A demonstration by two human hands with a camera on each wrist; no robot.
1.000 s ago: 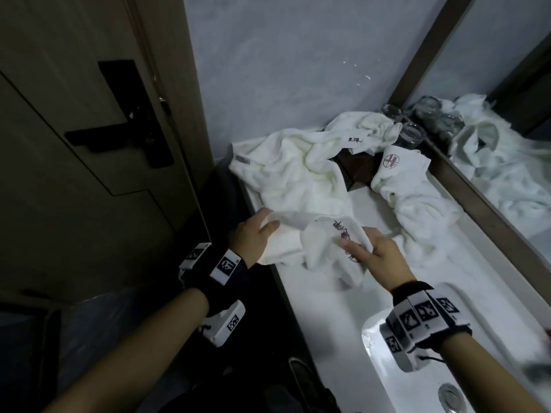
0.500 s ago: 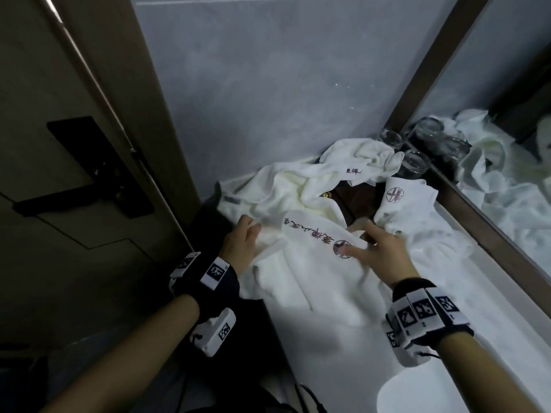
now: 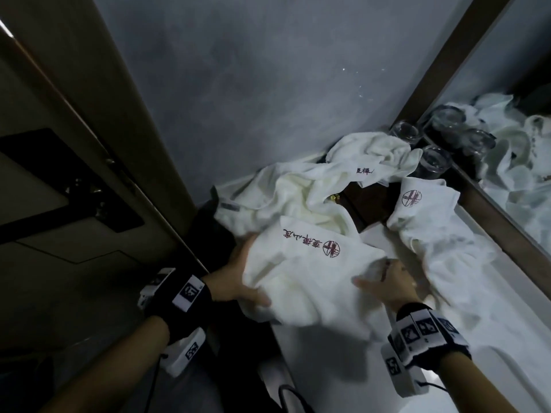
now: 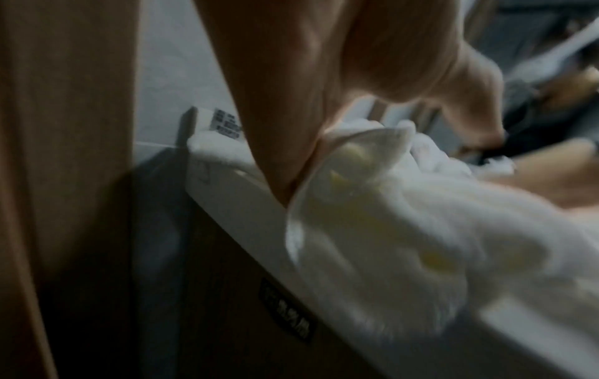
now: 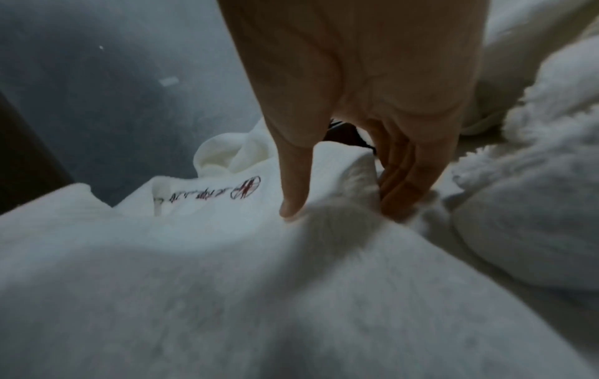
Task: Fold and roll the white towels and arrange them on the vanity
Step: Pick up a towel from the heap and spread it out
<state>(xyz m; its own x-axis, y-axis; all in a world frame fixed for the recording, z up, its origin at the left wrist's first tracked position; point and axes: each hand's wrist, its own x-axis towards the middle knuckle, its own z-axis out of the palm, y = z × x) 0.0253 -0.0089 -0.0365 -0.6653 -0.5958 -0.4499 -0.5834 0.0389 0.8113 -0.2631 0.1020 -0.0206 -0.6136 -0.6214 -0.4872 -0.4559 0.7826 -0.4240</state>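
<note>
A white towel [image 3: 310, 272] with a red embroidered logo lies face up at the near left end of the white vanity [image 3: 334, 371]. My left hand [image 3: 241, 281] grips its left edge, thumb on top and fingers hidden beneath. My right hand [image 3: 384, 281] pinches the right edge. In the right wrist view the thumb presses on the towel [image 5: 227, 256] while the fingers [image 5: 398, 184] tuck under a fold. The left wrist view is blurred and shows the towel [image 4: 405, 230] bunched against my palm over the vanity edge [image 4: 233, 195].
More crumpled white towels lie behind [image 3: 372, 156] and to the right [image 3: 432, 234], with a cream one [image 3: 298, 198] at the back left. Glass tumblers [image 3: 435, 162] and a dark wooden box [image 3: 369, 204] stand in the corner by the mirror [image 3: 521, 84]. A door [image 3: 59, 189] is close on the left.
The towel was turned logo side up and spread out. Both hands moved out to its two side edges and took hold. The sink has dropped out of view.
</note>
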